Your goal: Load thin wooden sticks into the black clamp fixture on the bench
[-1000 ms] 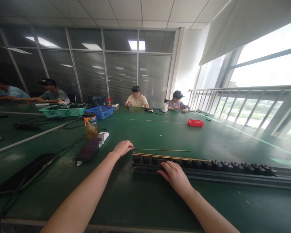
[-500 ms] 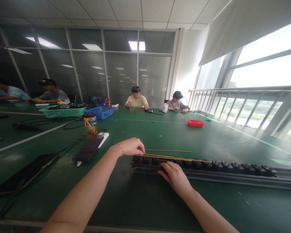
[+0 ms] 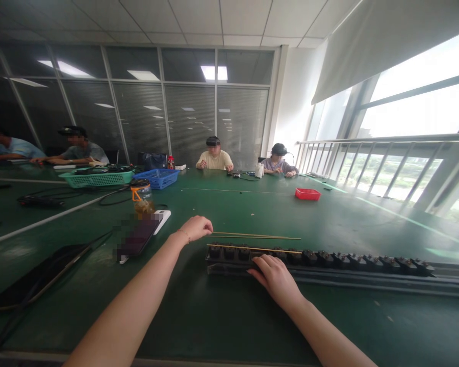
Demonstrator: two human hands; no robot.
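Note:
My left hand (image 3: 196,227) is closed in a pinch on the left end of a thin wooden stick (image 3: 248,234), just above the green table. A second thin stick lies close by on the table, partly overlapped by the first. Another wooden stick (image 3: 229,246) rests along the top of a long black tray (image 3: 229,269) that holds a row of small black parts (image 3: 340,260). With its fingers bent over the tray's near wall and the thumb in front, my right hand (image 3: 277,280) grips the tray. The right fingertips hide part of the row.
A phone (image 3: 141,235) and a jar with an orange handle (image 3: 141,196) stand to the left, near a dark tablet (image 3: 42,272) with a cable. Farther back are green (image 3: 99,178), blue (image 3: 158,178) and red (image 3: 308,193) baskets. Several people sit around the table.
My left hand has moved left and away from me, carrying one stick off the tray to beside the stick on the table. My right hand has stayed on the tray.

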